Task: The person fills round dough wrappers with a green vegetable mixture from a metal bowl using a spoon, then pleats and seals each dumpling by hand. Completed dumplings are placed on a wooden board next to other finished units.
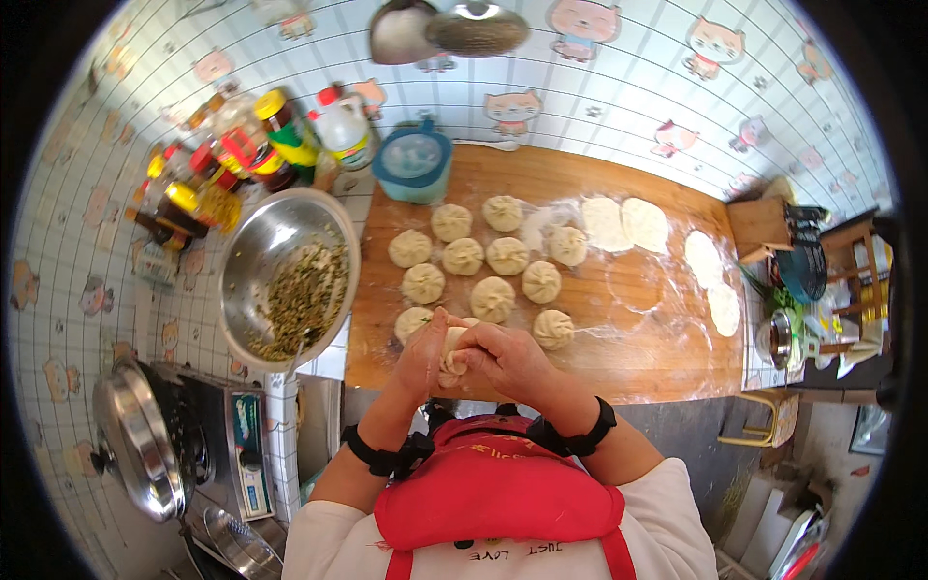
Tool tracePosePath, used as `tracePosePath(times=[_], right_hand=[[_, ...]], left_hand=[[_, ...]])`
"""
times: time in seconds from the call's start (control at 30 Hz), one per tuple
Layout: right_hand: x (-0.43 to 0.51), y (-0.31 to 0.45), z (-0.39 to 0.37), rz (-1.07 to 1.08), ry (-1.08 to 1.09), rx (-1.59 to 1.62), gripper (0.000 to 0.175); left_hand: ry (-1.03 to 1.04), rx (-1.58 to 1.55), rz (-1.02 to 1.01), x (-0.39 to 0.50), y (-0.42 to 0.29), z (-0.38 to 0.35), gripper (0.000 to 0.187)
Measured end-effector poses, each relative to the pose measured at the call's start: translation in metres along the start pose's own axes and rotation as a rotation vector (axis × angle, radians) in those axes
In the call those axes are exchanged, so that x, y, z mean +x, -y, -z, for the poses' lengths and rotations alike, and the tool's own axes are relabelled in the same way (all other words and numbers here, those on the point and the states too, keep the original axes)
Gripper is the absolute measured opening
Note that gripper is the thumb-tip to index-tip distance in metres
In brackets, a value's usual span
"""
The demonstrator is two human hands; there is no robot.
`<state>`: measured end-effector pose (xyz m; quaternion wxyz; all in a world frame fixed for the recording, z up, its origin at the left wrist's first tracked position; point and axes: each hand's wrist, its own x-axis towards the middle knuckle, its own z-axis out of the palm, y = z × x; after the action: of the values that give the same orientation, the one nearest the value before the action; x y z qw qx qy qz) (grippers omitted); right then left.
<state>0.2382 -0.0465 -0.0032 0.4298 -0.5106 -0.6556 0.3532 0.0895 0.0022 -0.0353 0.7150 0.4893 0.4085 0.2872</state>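
Note:
Between my two hands, above the front edge of the wooden board [638, 370], is a partly pleated dough bun [451, 366]. My left hand [423, 362] cups it from the left side. On the right, the bent fingers and thumb of my right hand [507, 359] pinch its dough edge. Several pleated raw buns [493, 299] sit in loose rows on the board just beyond my hands. One bun [413, 322] is partly hidden behind my left hand. Flat dough wrappers [607, 223] lie on floured wood at the back right, with more wrappers [703, 259] near the right edge.
A steel bowl [239, 290] of chopped filling [301, 301] stands left of the board, a utensil handle at its rim. A lidded blue-green container [413, 163] occupies the back left corner. Seasoning bottles [286, 138] crowd behind the bowl. A lidded wok [138, 442] is at lower left.

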Motion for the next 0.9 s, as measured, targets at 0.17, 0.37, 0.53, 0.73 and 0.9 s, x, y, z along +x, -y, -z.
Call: tracePosePath(times=[0.17, 0.37, 0.53, 0.73, 0.9], right_hand=[[-0.029, -0.029, 0.041, -0.027, -0.047, -0.114, 0.013], [-0.056, -0.089, 0.099, -0.306, -0.465, -0.019, 0.008], [-0.05, -0.138, 0.124, -0.391, -0.374, -0.279, 0.011], [-0.05, -0.187, 0.205, -0.633, -0.456, -0.15, 0.024], [-0.083, -0.242, 0.351, -0.887, -0.833, -0.959, 0.03]], left_hand=[[0.119, -0.258, 0.297, 0.028, 0.013, -0.047, 0.046], [0.119, -0.217, 0.21, 0.077, 0.02, -0.12, 0.042], [0.123, 0.061, 0.282, 0.11, 0.037, -0.147, 0.049], [0.035, 0.15, 0.074, 0.097, 0.041, -0.126, 0.047], [-0.063, 0.04, 0.16, 0.063, 0.032, -0.092, 0.043]])
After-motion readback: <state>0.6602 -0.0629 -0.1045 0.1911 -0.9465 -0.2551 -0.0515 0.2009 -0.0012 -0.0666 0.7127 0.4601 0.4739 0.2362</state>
